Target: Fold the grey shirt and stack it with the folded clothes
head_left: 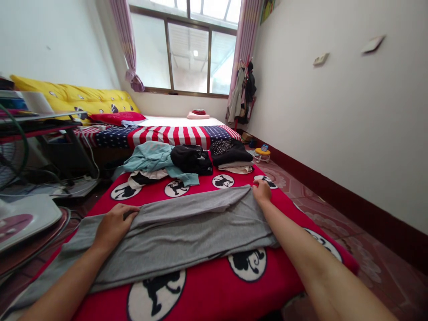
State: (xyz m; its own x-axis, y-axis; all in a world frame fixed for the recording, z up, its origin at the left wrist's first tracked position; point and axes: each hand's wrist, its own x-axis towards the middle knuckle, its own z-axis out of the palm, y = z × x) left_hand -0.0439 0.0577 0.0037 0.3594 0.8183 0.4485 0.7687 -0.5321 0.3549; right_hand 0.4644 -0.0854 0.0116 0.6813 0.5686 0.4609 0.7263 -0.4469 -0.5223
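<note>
A pair of grey pants (187, 227), folded lengthwise, lies across the red blanket (214, 285) with white circles and black figures. At the far edge of the pants, toward the left, my left hand (115, 225) is closed with the cloth pinched between thumb and fingers. My right hand (261, 191) grips the far right corner of the pants, its fingers pressed together. Some creases run along the grey cloth between both hands.
Behind the pants lie a light blue garment (152, 156), a black garment (192, 159) and a folded clothes stack (232, 154). A bed (167, 136) stands by the window. To the left are a desk (43, 118) and a white-topped stool (30, 218); a small yellow stool (262, 152) is at right.
</note>
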